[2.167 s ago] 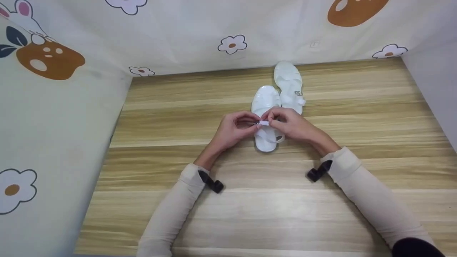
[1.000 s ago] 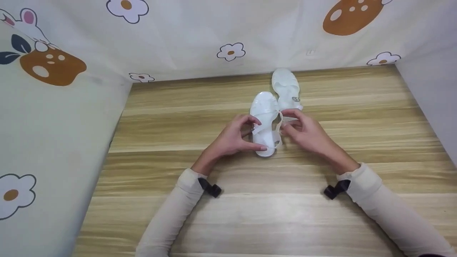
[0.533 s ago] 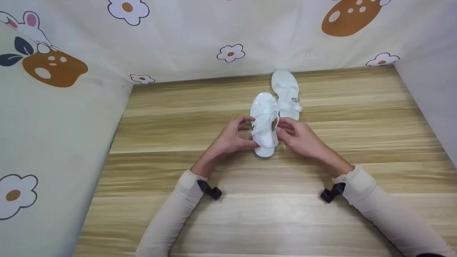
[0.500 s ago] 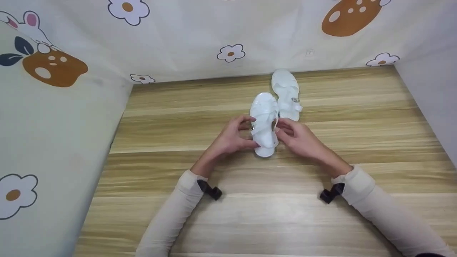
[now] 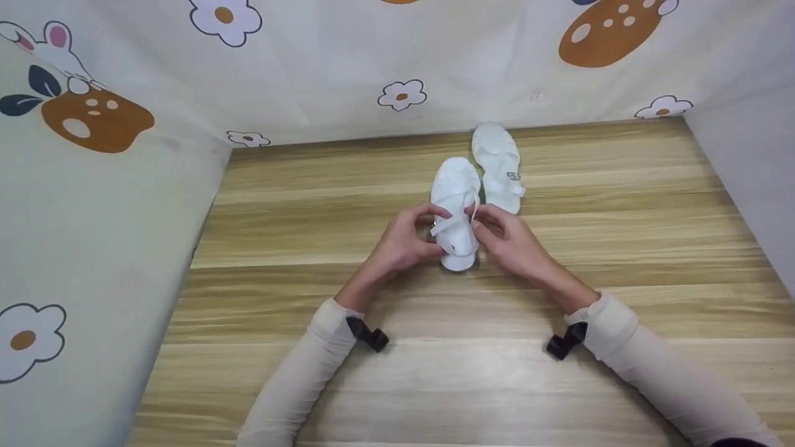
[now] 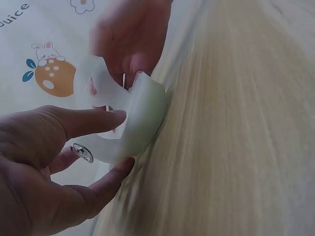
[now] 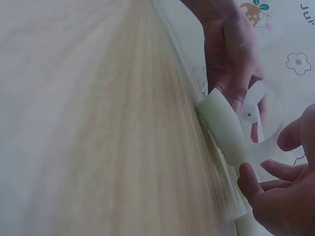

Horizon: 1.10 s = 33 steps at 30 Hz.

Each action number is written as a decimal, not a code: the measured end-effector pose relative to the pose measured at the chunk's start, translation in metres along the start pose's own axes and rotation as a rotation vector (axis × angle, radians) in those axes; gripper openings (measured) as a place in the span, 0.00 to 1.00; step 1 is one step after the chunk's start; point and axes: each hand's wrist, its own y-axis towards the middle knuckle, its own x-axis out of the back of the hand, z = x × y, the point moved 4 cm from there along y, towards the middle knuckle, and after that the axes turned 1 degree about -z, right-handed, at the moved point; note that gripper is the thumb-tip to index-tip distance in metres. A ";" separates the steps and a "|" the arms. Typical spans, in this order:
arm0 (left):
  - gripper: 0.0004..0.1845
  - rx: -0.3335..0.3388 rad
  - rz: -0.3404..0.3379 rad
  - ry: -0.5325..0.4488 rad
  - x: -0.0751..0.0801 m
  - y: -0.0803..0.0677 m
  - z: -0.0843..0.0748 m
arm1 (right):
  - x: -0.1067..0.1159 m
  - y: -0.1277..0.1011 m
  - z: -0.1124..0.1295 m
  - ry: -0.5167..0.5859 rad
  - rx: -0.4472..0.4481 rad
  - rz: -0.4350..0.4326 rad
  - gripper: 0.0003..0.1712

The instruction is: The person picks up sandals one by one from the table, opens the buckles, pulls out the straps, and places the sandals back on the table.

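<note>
Wood-grain tabletop (image 5: 310, 248) fills the scene, walled at the far side and left by a cloth printed with flowers (image 5: 348, 68). Far of centre lie two white jelly sandals side by side. The far sandal (image 5: 497, 164), to the right, rests untouched with its strap closed at the buckle. The near sandal (image 5: 456, 214), just left of it, sits between both hands. The left hand (image 5: 404, 239) grips its left side near the heel, thumb and fingers curled round the edge; the left wrist view shows the metal buckle (image 6: 82, 152) beside those fingers. The right hand (image 5: 506, 239) pinches the loose ankle strap (image 5: 473, 208) from the right, so the hands are close together on the one shoe. Judging by this, the strap is not yet through its buckle, so fastening remains.
</note>
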 end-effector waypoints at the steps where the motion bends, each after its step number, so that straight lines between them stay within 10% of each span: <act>1: 0.30 -0.008 -0.015 0.021 0.001 0.001 0.000 | -0.001 0.001 0.001 0.015 -0.003 -0.004 0.19; 15: 0.28 -0.100 -0.163 -0.112 0.011 0.027 0.006 | -0.019 0.038 0.007 0.203 -0.020 -0.118 0.19; 33: 0.25 -0.048 -0.258 -0.046 0.015 0.065 0.020 | -0.027 0.079 0.000 0.231 -0.064 -0.208 0.30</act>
